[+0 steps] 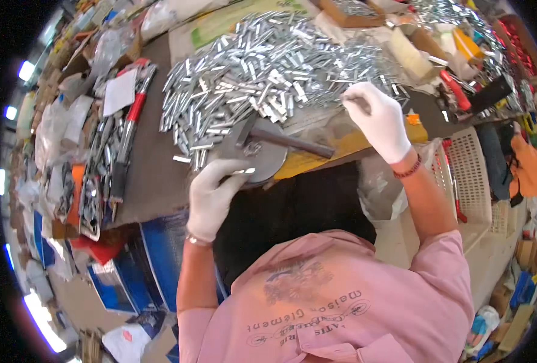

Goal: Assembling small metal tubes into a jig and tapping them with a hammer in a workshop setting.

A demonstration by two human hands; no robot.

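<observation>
Left fingers (235, 164): closed, thumb and forefinger pinching a short shiny metal piece (248, 171). That left hand (209, 196) is white-gloved, at the near edge of the worktop (150, 157), by the near left rim of a round grey plate (271, 162). Can't tell if it touches the plate.

My right hand (378, 118), also gloved, is farther out and to the right, by the near right side of the loose metal. Thumb and forefinger curled toward each other; can't tell if the tips meet or have anything between them.

Plate: a few small bits on it, plus a hammer (289, 141) lying across, head left, handle pointing right and a little nearer me, past the rim. Yellow sheet (305, 162) along the near edge, right of the plate.

Beyond the plate: big spread of silver metal sleeves (238, 85), lying every which way. Thinner silver pins (365, 66) to their right. Green-and-white sack (244, 24) at the far side.

Left of the spread: long red-and-black-handled tool (136, 115), just beside a white paper (120, 92).

Right: red-handled tool (455, 89), a black block (491, 95) just beside it. Nearer, below worktop level: cream plastic basket (471, 163).
</observation>
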